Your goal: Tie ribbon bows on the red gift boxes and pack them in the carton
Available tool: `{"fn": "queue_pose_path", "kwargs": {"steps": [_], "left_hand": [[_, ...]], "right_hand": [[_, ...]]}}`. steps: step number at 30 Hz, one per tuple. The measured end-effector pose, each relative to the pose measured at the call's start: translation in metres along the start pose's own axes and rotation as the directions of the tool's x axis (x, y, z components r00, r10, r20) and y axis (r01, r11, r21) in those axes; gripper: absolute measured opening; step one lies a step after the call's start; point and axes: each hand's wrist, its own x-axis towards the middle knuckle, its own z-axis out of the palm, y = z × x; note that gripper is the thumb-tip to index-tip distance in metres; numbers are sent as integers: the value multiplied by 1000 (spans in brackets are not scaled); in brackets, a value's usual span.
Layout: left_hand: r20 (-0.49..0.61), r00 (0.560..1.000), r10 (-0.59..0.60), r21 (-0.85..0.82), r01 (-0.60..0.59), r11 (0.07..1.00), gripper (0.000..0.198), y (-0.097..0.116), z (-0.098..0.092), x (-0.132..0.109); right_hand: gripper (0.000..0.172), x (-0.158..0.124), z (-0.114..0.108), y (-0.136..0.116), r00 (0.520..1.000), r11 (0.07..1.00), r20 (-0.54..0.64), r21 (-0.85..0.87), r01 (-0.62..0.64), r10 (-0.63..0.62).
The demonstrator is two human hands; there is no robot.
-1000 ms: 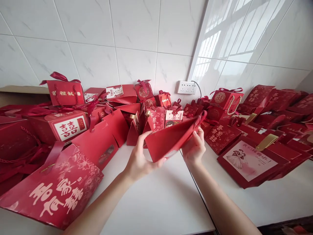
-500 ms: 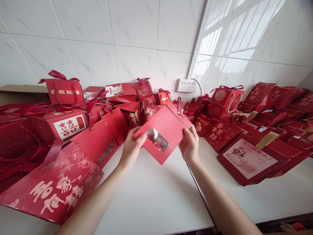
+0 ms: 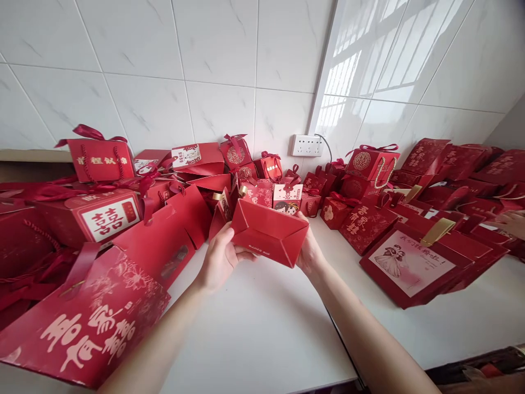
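Observation:
Between my two hands a red paper gift box (image 3: 264, 232) is held up off the white table, its folded bottom turned toward me. My left hand (image 3: 219, 254) grips its left side, thumb on the near face and fingers curled underneath. At the right end my right hand (image 3: 309, 249) holds the box's edge, its fingers mostly hidden behind. Just behind the held box stand a small box with cartoon figures (image 3: 287, 198) and a pink-red patterned box (image 3: 259, 192).
Red gift boxes crowd both sides, among them a large flower-printed box (image 3: 88, 317) at left and a box with a couple drawing (image 3: 410, 265) at right. A power strip (image 3: 307, 145) is on the tiled wall. Another person's hand (image 3: 508, 223) shows at the far right edge.
The held box has been tipped so that its bottom faces me instead of its windowed side. Another person's hand has appeared at the right edge.

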Motion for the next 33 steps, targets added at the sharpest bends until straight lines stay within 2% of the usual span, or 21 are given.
{"fn": "queue_pose_path", "kwargs": {"steps": [3,6,8,10,12,14,16,17,20,23,29,33], "left_hand": [[-194,979,-62,-66,50,997,34,-6,-2,6],[-363,914,-183,-155,134,979,24,-12,-2,9],[-437,873,-217,-201,140,969,21,-14,-2,9],[-446,875,-189,-203,106,973,31,-16,-2,7],[-365,928,-75,-134,28,991,54,-19,-5,4],[-238,963,127,53,-117,992,69,-23,-9,1],[-84,950,301,283,-267,921,70,-28,-15,-1],[-5,940,340,378,-314,871,71,-31,-18,-2],[206,929,307,532,-370,762,69,-36,-29,-4],[332,909,251,587,-407,699,71,-37,-38,-4],[452,866,216,578,-468,668,78,-34,-44,-2],[475,851,223,641,-508,576,76,-31,-38,-4]], "right_hand": [[50,-3,1,-3,990,981,48,130,-141,136],[50,-12,6,-9,990,989,58,75,-130,126],[47,-17,10,-11,992,992,43,20,-121,120],[42,-19,11,-11,995,996,28,-10,-92,92],[35,-18,9,-10,999,999,15,-14,-39,39],[30,-13,5,-9,999,999,-14,-16,46,-46],[30,-9,0,-11,986,987,-50,-36,156,-158],[32,-8,-1,-13,975,976,-60,-54,210,-213],[34,-8,-4,-23,947,944,-43,-108,313,-319],[33,-15,-4,-31,924,910,19,-167,380,-382],[29,-43,-17,-34,889,858,123,-232,459,-442],[32,-66,-26,-44,883,832,151,-295,469,-444]]}}
